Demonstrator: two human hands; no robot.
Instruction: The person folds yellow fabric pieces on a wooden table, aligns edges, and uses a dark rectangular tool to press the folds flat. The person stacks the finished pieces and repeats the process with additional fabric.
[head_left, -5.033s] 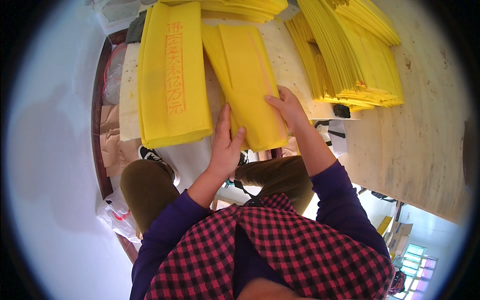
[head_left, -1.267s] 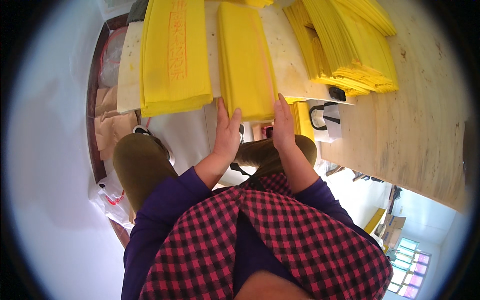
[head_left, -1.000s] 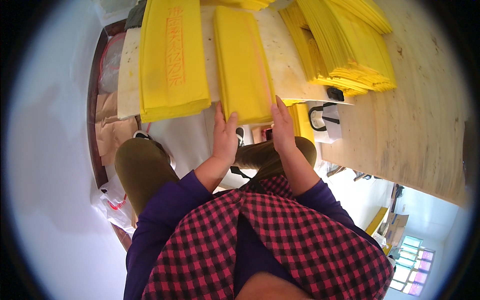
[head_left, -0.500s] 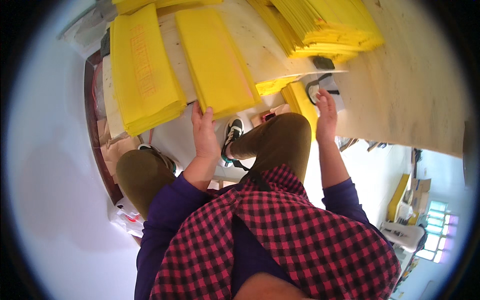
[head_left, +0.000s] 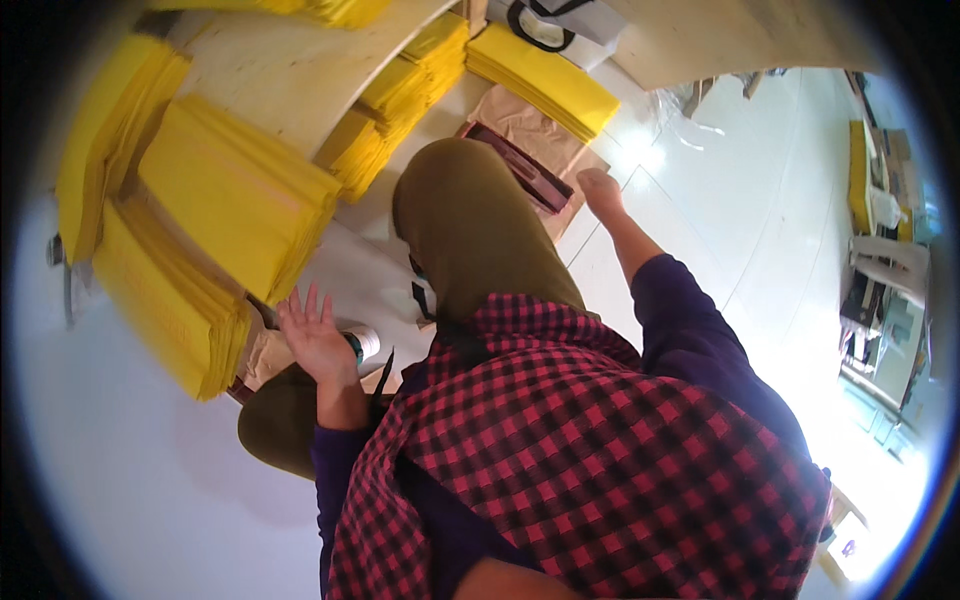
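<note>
My left hand (head_left: pixel 318 335) is open, fingers spread and palm up, just below the near corner of a yellow folded stack (head_left: pixel 235 195). It holds nothing. A second yellow stack (head_left: pixel 170 300) lies on the table beside it, at the left. On my right, my right hand (head_left: pixel 602 193) is beside the edge of crumpled brown paper (head_left: pixel 515 108) on the floor. Its fingers are foreshortened and partly hidden, so I cannot make out whether it grips anything. A dark red, narrow box-like object (head_left: pixel 520 168) lies on the paper, close to that hand.
Yellow bundles (head_left: pixel 395 95) are piled under the table edge (head_left: pixel 385 60). Another yellow stack (head_left: pixel 545 80) lies past the brown paper, before a grey-white bag (head_left: pixel 590 25) with black handles. My bent knee (head_left: pixel 450 190) stands between my hands. Pale tiled floor (head_left: pixel 740 200) spreads to the right.
My view has swung right and down toward the floor. My left hand has come off the yellow stack and turned palm up. My right hand has lowered beside the brown paper.
</note>
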